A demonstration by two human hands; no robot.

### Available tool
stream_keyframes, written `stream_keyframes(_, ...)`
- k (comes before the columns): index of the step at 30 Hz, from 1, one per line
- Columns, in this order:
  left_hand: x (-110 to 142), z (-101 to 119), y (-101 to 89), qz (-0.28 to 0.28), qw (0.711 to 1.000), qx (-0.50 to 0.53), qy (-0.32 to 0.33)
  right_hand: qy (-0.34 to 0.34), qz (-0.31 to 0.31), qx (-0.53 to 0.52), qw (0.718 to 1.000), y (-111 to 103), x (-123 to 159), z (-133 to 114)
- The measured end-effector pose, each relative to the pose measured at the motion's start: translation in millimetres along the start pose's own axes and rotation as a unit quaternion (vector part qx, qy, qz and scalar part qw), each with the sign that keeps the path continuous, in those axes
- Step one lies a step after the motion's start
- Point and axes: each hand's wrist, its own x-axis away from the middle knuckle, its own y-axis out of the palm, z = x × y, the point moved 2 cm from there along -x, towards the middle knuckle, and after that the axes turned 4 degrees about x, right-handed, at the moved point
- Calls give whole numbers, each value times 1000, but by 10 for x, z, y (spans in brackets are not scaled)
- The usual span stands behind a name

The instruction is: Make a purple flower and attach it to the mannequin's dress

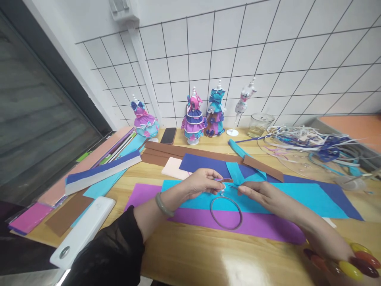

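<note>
Pinching hands (202, 184), small white piece (222, 189) between

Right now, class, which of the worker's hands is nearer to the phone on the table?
Left. The left hand is on the near side of the phone, a little to its right; the right hand is also on the near side, but much farther right.

- Legible text, brands or numbers: none that I can read from here.
- White device (82, 232), 8 o'clock: faint marks near its upper end, too indistinct to read.
- White bust form (245, 97), 2 o'clock: surface pattern; whether it includes lettering, I cannot tell.
- Wall fitting (123, 14), 11 o'clock: nothing readable.
</note>
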Motion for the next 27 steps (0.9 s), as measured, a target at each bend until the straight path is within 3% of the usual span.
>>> stream_keyframes(11, 16, -40, 63, -22, 995, -96, 0, 19, -19, 9, 1000, 67, -1, -51)
stream_keyframes(27, 18, -65, 49, -35, 994, -99, -15, -3, -26, 34, 999, 104, -38, 54)
